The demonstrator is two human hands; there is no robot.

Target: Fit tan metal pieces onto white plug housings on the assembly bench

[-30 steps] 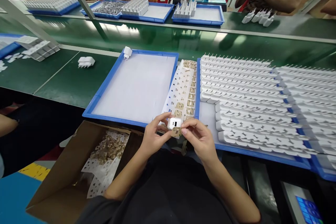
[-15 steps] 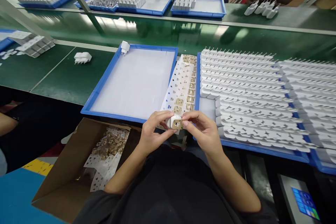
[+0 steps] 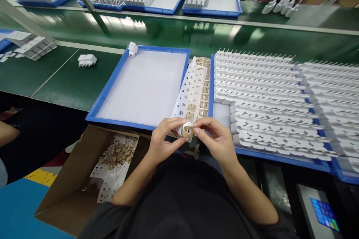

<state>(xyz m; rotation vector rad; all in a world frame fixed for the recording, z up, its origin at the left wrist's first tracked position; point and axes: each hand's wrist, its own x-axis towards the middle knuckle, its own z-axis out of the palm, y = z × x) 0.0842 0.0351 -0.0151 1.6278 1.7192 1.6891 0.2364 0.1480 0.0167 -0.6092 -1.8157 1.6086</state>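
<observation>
Both the left hand (image 3: 162,140) and right hand (image 3: 217,140) pinch a small white charger (image 3: 187,129) by the sticker sheet (image 3: 193,93), and shaky fingers might stick its tan sticker on crooked.

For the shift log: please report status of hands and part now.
Left hand and right hand both pinch white charger, tan sticker on its face. Sticker sheet just beyond. Nothing blocking.

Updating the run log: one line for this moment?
left hand + right hand: pinching white charger | sticker sheet behind | left tray
</observation>
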